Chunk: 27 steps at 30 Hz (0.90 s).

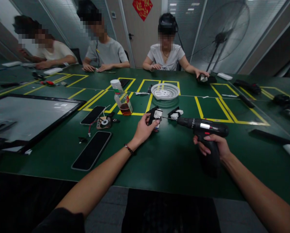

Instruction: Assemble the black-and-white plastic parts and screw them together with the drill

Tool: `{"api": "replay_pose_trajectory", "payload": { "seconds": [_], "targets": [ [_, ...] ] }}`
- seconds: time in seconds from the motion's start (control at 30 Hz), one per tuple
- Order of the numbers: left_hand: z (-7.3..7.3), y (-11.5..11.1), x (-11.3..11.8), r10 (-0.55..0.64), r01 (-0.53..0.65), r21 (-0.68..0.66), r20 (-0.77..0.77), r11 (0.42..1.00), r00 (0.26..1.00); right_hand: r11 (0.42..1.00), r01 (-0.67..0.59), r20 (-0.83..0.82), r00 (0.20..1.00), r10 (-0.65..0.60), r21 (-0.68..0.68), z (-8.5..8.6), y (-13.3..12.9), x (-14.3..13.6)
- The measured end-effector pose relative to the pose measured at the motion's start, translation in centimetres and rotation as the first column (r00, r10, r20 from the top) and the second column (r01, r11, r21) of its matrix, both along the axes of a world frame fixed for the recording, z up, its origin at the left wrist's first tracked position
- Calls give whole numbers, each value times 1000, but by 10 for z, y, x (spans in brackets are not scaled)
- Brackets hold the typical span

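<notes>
Black cordless drill with a pale label on its body [208,127]: held above the green bench [164,168], body roughly level, chuck pointing left. Right hand [214,147]: fingers clamped round the drill's grip, one of them beside a small red mark.

Left hand [146,129]: fingers pinched on a small black-and-white boxy part [157,115]; dark beaded bracelet [128,149] at the wrist. Thin metal bit [169,118] spans from chuck to the part's right side; contact point too small to tell whether it is seated.

Second black-and-white piece [176,114] lies on the bench, just beyond the bit and chuck. Farther out: round white slotted plastic basket [165,96].

Left of the left hand: clear bottle with white cap and reddish-brown liquid [122,100], upright. Farther left: small black flat rectangular device [93,115]; brown-and-black block with a round disc [104,122]; nearer the person, larger black phone with grey edge [91,151], lying flat. Big black-framed grey panel [42,111] at bench's left.

Three people sit across the bench; the rightmost has one hand [197,73] on a dark object [205,78].
</notes>
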<state>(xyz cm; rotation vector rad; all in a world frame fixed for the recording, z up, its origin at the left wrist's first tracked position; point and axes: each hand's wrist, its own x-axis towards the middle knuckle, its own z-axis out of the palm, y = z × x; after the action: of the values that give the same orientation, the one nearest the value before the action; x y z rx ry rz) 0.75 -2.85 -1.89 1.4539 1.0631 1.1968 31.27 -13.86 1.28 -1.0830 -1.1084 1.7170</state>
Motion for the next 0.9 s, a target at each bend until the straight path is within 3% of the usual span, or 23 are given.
{"api": "replay_pose_trajectory", "payload": {
  "seconds": [0.37, 0.9],
  "targets": [
    [1, 2, -6, 115, -116, -1, -29, 993, 993, 991, -113, -176, 977, 124, 68, -9, -1, 5],
    [6, -2, -3, 91, -91, 11, -88, 996, 992, 986, -153, -190, 968, 164, 69, -9, -1, 5]
  ]
}}
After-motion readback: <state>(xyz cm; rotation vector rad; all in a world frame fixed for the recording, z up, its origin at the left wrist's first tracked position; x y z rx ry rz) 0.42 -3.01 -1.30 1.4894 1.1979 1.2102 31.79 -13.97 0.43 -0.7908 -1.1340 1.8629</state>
